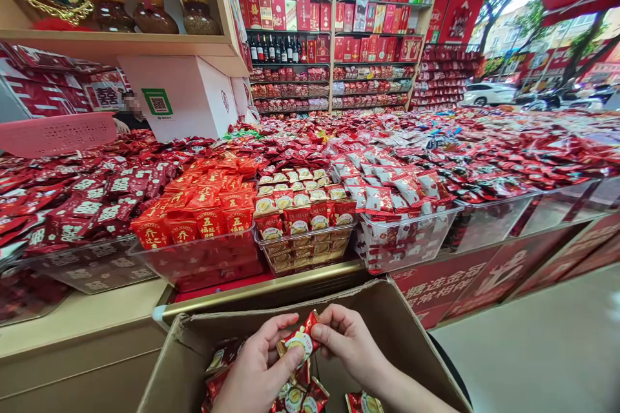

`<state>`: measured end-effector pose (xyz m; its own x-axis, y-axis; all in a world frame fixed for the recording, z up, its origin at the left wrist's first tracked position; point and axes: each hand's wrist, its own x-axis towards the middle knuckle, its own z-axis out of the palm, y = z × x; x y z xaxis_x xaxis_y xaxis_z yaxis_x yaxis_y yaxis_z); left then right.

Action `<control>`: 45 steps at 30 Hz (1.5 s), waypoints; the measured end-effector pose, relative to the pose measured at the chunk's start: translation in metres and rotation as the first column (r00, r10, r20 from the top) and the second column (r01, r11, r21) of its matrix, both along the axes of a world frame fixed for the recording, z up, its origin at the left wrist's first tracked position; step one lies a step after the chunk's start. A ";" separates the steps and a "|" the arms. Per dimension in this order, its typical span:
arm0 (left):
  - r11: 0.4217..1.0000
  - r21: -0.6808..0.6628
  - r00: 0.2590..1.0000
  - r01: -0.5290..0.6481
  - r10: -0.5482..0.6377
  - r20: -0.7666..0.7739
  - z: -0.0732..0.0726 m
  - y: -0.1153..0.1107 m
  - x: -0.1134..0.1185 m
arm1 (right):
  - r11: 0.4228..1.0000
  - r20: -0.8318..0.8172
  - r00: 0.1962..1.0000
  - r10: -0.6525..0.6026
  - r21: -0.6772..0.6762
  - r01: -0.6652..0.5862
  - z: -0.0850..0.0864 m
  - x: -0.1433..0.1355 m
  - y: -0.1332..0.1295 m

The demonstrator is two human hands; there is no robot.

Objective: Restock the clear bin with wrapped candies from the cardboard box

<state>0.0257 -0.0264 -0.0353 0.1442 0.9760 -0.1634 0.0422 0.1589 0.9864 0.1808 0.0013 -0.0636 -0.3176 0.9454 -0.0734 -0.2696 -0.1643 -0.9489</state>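
Between both hands is a wrapped candy (302, 339) in a red and gold wrapper with a white patch. My left hand (261, 368) grips its lower left end, thumb across the front. My right hand (352, 343) pinches the upper right end. Both hands are over an open cardboard box (387, 316), where more red and gold candies (294, 397) lie partly hidden beneath them. Just beyond the box stands a clear plastic bin (310, 246) with similar packets marked "DURIAN" stacked in rows (300, 214).
Clear bins of red packets (203, 219) and red-and-white packets (387, 187) flank the durian bin. A pink basket (58, 134) sits at left, near a white pillar (169, 97) and a partly hidden person (130, 113). Shelves of bottles and boxes (334, 26) line the back.
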 end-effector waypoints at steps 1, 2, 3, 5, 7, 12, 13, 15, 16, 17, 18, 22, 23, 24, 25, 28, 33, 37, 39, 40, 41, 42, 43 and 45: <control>1.000 0.013 1.000 0.001 0.000 -0.029 0.000 0.000 -0.001 | 1.000 0.005 1.000 0.005 0.009 -0.006 -0.001 0.000 0.000; 1.000 0.022 0.999 0.002 -0.001 -0.052 0.000 0.000 -0.001 | 1.000 0.011 1.000 0.010 0.015 -0.010 -0.002 0.000 0.000; 1.000 0.029 0.998 0.003 -0.001 -0.065 -0.001 0.000 -0.002 | 1.000 0.016 1.000 0.013 0.018 -0.014 -0.003 0.000 -0.001; 0.999 0.035 0.998 0.009 -0.006 -0.065 -0.002 0.000 -0.003 | 1.000 0.023 1.000 0.015 0.027 -0.015 -0.004 0.000 -0.001; 0.999 0.041 0.999 0.000 0.002 -0.052 -0.002 0.000 -0.004 | 0.999 0.022 1.000 0.017 0.043 -0.017 -0.003 0.001 -0.001; 0.999 0.042 0.998 -0.003 0.005 -0.057 -0.003 0.000 -0.003 | 0.999 0.003 1.000 0.024 0.046 -0.024 -0.002 0.002 0.000; 0.999 0.041 0.998 -0.002 0.005 -0.064 -0.002 0.000 -0.003 | 0.999 0.001 1.000 0.025 0.046 -0.025 -0.003 0.001 0.000; 0.999 0.048 0.997 -0.003 0.006 -0.077 -0.002 0.000 -0.002 | 0.998 0.007 0.999 0.032 0.051 -0.032 -0.006 0.000 -0.002; 0.999 0.053 0.997 -0.006 0.011 -0.079 -0.002 0.000 -0.002 | 0.998 0.023 0.999 0.038 0.058 -0.040 -0.007 0.000 -0.003; 0.998 0.058 0.997 -0.012 0.016 -0.078 -0.003 0.000 -0.002 | 0.996 0.057 0.998 0.040 0.076 -0.044 -0.006 0.001 -0.003; 0.998 0.063 0.997 -0.024 0.028 -0.070 -0.004 0.000 -0.002 | 0.991 0.117 0.993 0.027 0.124 -0.041 -0.004 0.004 -0.002; 0.987 0.074 0.989 -0.144 0.146 -0.012 -0.007 0.004 -0.006 | 0.737 0.370 0.863 -0.344 0.676 0.003 0.037 0.026 0.018; 0.983 0.074 0.985 -0.168 0.170 -0.012 -0.007 0.006 -0.007 | 0.594 0.366 0.805 -0.467 0.804 -0.022 0.055 0.032 0.028; 0.981 0.070 0.983 -0.180 0.182 -0.021 -0.007 0.007 -0.008 | 0.468 0.352 0.748 -0.563 0.881 -0.062 0.074 0.038 0.038; 0.981 0.065 0.982 -0.182 0.185 -0.035 -0.006 0.008 -0.008 | 0.360 0.334 0.694 -0.638 0.926 -0.114 0.093 0.043 0.050; 0.980 0.064 0.980 -0.190 0.193 -0.047 -0.006 0.009 -0.008 | 0.195 0.336 0.534 -0.776 0.933 -0.303 0.138 0.046 0.084; 0.974 0.115 0.978 -0.193 0.200 -0.053 -0.008 0.007 -0.007 | 0.235 0.479 0.386 -0.789 0.814 -0.530 0.157 0.031 0.118; 0.979 0.091 0.980 -0.184 0.190 -0.053 -0.008 0.007 -0.008 | 0.289 0.527 0.317 -0.788 0.772 -0.565 0.152 0.029 0.124; 0.974 0.084 0.976 -0.212 0.216 -0.037 -0.008 0.007 -0.006 | 0.294 0.528 0.301 -0.794 0.767 -0.571 0.152 0.032 0.124; 0.971 0.083 0.973 -0.226 0.229 -0.032 -0.008 0.006 -0.005 | 0.298 0.532 0.295 -0.794 0.763 -0.574 0.152 0.034 0.124; 0.970 0.081 0.972 -0.230 0.233 -0.031 -0.008 0.006 -0.005 | 0.306 0.539 0.289 -0.791 0.758 -0.576 0.153 0.035 0.124; 0.969 0.088 0.971 -0.232 0.235 -0.032 -0.007 0.006 -0.004 | 0.316 0.549 0.282 -0.787 0.751 -0.580 0.154 0.036 0.124; 0.967 0.103 0.971 -0.233 0.238 -0.032 -0.007 0.006 -0.004 | 0.327 0.560 0.274 -0.782 0.743 -0.584 0.155 0.037 0.124; 0.966 0.127 0.973 -0.225 0.230 -0.027 -0.007 0.006 -0.006 | 0.355 0.588 0.257 -0.767 0.723 -0.592 0.156 0.037 0.124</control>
<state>0.0196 -0.0201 -0.0424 -0.0881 0.9952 -0.0418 0.0598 0.0471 0.9971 0.2176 0.1256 0.0927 -0.5857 0.6187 0.5237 0.7523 0.6554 0.0671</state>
